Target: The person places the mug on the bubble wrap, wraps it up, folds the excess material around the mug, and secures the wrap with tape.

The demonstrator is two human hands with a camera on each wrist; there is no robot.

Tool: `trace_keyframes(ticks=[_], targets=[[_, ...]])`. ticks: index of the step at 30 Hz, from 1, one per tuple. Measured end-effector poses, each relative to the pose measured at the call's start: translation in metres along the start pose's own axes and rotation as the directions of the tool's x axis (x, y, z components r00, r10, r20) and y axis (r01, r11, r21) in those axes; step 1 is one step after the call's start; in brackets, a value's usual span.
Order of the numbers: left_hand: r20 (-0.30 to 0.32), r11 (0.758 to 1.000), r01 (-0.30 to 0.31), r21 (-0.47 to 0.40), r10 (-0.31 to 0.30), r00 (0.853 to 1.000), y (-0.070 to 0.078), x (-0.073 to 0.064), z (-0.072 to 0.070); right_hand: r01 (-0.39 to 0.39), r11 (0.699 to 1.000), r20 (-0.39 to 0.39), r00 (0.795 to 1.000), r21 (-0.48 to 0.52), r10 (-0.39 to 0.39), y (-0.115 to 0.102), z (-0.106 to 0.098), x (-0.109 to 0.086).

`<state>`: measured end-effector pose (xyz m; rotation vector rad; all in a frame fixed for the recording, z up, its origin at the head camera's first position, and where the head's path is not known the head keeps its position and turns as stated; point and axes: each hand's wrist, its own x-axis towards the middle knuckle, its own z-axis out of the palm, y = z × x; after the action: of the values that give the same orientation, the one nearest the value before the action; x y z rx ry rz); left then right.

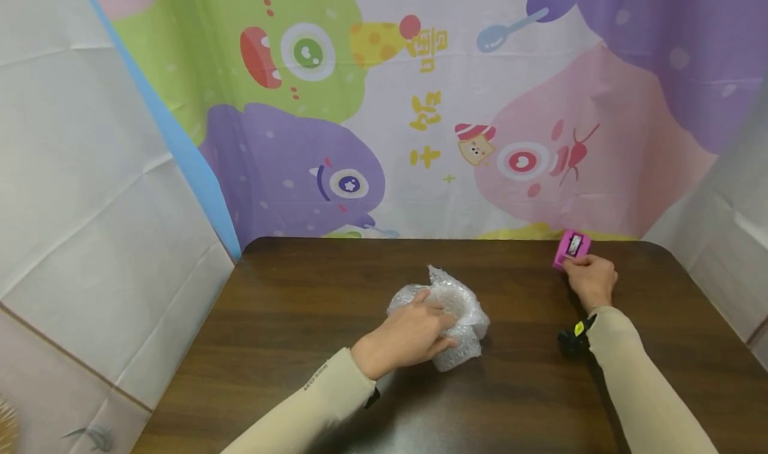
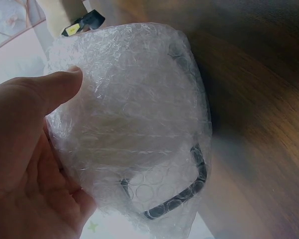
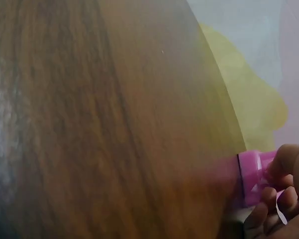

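Note:
Near the middle of the table, my left hand point(image 1: 414, 331) holds a bubble-wrapped object point(image 1: 459, 307), its thumb on one face and the other fingers round the side. Up close in the left wrist view, the clear bubble wrap point(image 2: 134, 99) covers something pale, and a black curved strip like a handle point(image 2: 181, 196) shows through at one end. The wrapped thing's exact kind is hidden. At the back right, my right hand point(image 1: 591, 281) pinches a small pink plastic item point(image 1: 564, 254) with a dark-framed window by the table's far edge. The right wrist view point(image 3: 249, 179) shows only part of it.
The dark brown wooden table point(image 1: 300, 287) has rounded far corners. Directly behind it hangs a cloth point(image 1: 420, 194) printed with cartoon monsters. Pale panels point(image 1: 90, 174) stand at the left and right sides. A black wrist camera point(image 1: 573, 341) sits on the right wrist.

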<state>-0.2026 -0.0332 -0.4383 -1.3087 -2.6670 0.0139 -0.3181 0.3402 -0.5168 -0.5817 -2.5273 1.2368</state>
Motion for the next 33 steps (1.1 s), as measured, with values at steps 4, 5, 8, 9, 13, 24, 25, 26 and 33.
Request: trace_keyframes(ticks=[4,5,8,9,13,24,25,26,33], targets=[[-0.006,1.0,-0.009,0.005,0.009,1.0,0.0,0.0,0.0,0.031,0.999,-0.011,0.999,-0.034,-0.031,0.007,-0.001,-0.002],[-0.007,1.0,-0.01,0.006,0.01,1.0,0.0,0.0,0.0,0.033,0.999,-0.014,0.999,-0.037,-0.033,0.009,-0.002,-0.003],[-0.003,1.0,-0.009,0.0,0.009,1.0,0.0,-0.001,-0.001,0.037,0.998,-0.02,0.999,-0.043,-0.038,0.013,-0.005,-0.006],[0.001,1.0,-0.007,-0.005,0.007,1.0,0.0,-0.001,-0.001,0.046,0.998,-0.02,0.999,-0.05,-0.047,0.014,-0.005,-0.007],[0.014,1.0,0.004,-0.014,-0.004,1.0,0.001,-0.001,-0.001,0.129,0.99,-0.015,0.991,-0.058,-0.13,0.014,-0.008,-0.012],[0.01,1.0,0.006,-0.006,-0.006,1.0,0.001,0.0,0.0,0.353,0.935,-0.124,0.93,0.041,-0.345,-0.002,-0.018,-0.019],[0.009,1.0,0.006,-0.005,-0.006,1.0,0.001,0.0,0.0,0.364,0.93,-0.114,0.927,0.043,-0.358,-0.005,-0.02,-0.021],[0.008,1.0,0.006,-0.006,-0.006,1.0,0.001,0.0,0.0,0.373,0.927,-0.101,0.925,0.047,-0.367,-0.009,-0.021,-0.023],[-0.003,1.0,-0.004,-0.01,0.004,1.0,0.001,-0.001,-0.002,0.449,0.885,-0.036,0.893,0.122,-0.448,-0.033,-0.028,-0.046]])
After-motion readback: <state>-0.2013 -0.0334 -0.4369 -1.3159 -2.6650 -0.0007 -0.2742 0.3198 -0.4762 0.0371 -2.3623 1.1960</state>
